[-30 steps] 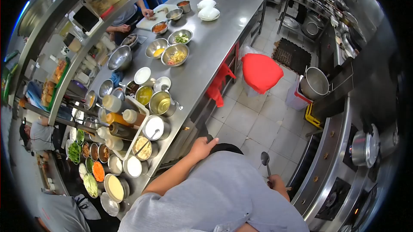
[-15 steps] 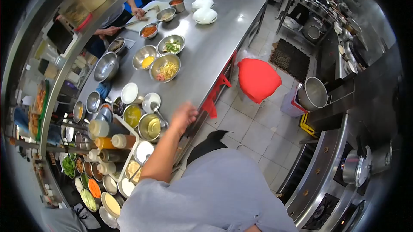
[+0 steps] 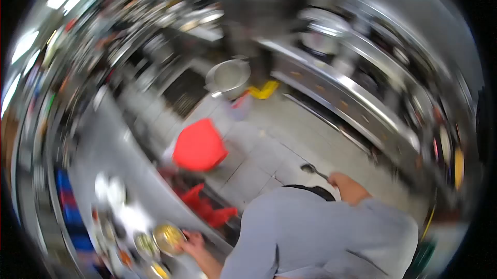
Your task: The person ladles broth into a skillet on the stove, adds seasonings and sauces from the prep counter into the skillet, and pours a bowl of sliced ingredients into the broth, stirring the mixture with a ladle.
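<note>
My shirt (image 3: 321,230) is plain grey, the ladle (image 3: 307,168) in my right hand (image 3: 336,179) dull grey. By my left hand (image 3: 193,241), the silvery bowl (image 3: 157,243) holds yellow food (image 3: 172,235). The round cover (image 3: 199,145) and cloth (image 3: 206,209) are bright red, the surface (image 3: 150,196) silver-grey.

With the left arm (image 3: 208,265) outstretched, the left fingers (image 3: 187,243) look blurred; the right fingers (image 3: 334,179) are curled.

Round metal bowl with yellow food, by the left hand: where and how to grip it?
Probably best by the rim of the round metal bowl, from the near edge of the metal counter, where the left hand is. Its wide, open shape exposes the rim there; a metal bowl of greenish food crowds the opposite side. Blur hides exact finger contact.
</note>
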Demonstrator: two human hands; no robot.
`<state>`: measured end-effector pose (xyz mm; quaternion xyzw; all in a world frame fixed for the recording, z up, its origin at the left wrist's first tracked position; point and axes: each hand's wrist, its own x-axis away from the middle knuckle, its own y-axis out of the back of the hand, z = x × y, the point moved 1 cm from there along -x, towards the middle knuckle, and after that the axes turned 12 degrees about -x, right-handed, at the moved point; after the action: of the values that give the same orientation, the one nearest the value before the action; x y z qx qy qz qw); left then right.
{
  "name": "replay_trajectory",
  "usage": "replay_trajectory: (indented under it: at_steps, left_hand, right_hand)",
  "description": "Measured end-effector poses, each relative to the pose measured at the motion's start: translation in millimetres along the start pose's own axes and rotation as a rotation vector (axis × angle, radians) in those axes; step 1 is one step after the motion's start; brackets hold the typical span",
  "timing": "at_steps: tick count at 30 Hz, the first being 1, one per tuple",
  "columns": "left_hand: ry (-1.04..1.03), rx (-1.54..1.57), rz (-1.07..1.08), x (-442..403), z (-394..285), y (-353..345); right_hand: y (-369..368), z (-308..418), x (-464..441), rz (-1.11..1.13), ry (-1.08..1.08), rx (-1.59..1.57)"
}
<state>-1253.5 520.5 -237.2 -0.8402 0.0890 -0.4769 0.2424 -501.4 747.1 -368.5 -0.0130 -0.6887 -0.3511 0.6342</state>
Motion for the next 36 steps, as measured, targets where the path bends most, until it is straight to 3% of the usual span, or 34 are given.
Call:
replay_trajectory:
  at_steps: [1, 2, 4, 5, 7, 9, 12, 14, 16, 17, 19, 23, 24, 26, 27, 28, 29, 30, 31, 32, 33, 36]
  left_hand:
    - [0.07, -0.163, 0.259, -3, 12, -12]
    - [0.134, -0.229, 0.276, -7, 21, -36]
    - [0.195, -0.514, 0.472, 17, 45, -88]
    - [0.255, -0.587, 0.522, 0, 57, -109]
    - [0.369, -0.844, 0.46, -29, 78, -136]
    - [0.388, -1.011, 0.512, -25, 98, -160]
    - [0.291, -1.359, 0.556, 58, 124, -195]
    - [0.355, -1.352, 0.649, 33, 137, -202]
    - [0.468, -1.257, 0.733, 38, 152, -202]
    - [0.505, -1.169, 0.65, 48, 160, -203]
    - [0.481, -1.017, 0.656, 53, 168, -191]
    - [0.225, -0.804, 0.598, 54, 164, -131]
    - [0.002, -0.594, 0.383, 4, 169, -100]
    - [-0.096, -0.467, 0.496, 95, 162, -96]
    - [-0.245, -0.487, 0.267, 153, 162, -109]
    - [-0.267, -0.451, 0.163, 162, 157, -98]
    - [-0.2, -0.365, 0.221, 153, 151, -72]
    - [-0.243, -0.349, -0.029, 193, 157, -85]
    - [-0.132, -0.308, 0.177, 152, 145, -28]
    - [-0.046, -0.337, 0.204, 151, 138, -4]
    - [-0.094, -0.361, 0.033, 191, 137, -21]
    - [-0.019, -0.289, 0.1, 175, 117, 26]
  right_hand:
    - [-4, 12, 28, -0.005, 0.069, 0.039]
    - [-18, 11, 33, -0.049, 0.101, 0.013]
    - [-21, 26, 123, -0.198, -0.081, -0.273]
    - [-16, 27, 160, -0.149, -0.165, -0.342]
    - [-32, 2, 182, -0.099, -0.259, -0.462]
    - [-84, -32, 186, -0.268, -0.3, -0.509]
    - [-167, -83, 195, -0.262, -0.366, -0.673]
    - [-225, -132, 177, -0.157, -0.244, -0.643]
    - [-323, -203, 122, -0.125, -0.323, -0.74]
    - [-378, -245, 93, -0.039, -0.459, -0.773]
    - [-324, -204, 263, -0.298, 0.127, -0.476]
    - [-292, -243, 279, -0.08, -0.08, -0.784]
    - [-272, -256, 279, -0.079, -0.112, -0.801]
    - [-228, -274, 278, -0.107, -0.128, -0.824]
    - [-203, -283, 274, -0.123, -0.112, -0.805]
    - [-176, -293, 269, -0.135, -0.083, -0.763]
    - [-150, -301, 262, -0.14, -0.044, -0.713]
    - [-123, -308, 250, -0.141, 0.014, -0.657]
    - [-99, -316, 238, -0.134, 0.073, -0.589]
    - [-72, -321, 224, -0.116, 0.138, -0.52]
    - [-47, -322, 211, -0.099, 0.2, -0.46]
    - [27, -317, 169, -0.05, 0.398, -0.281]
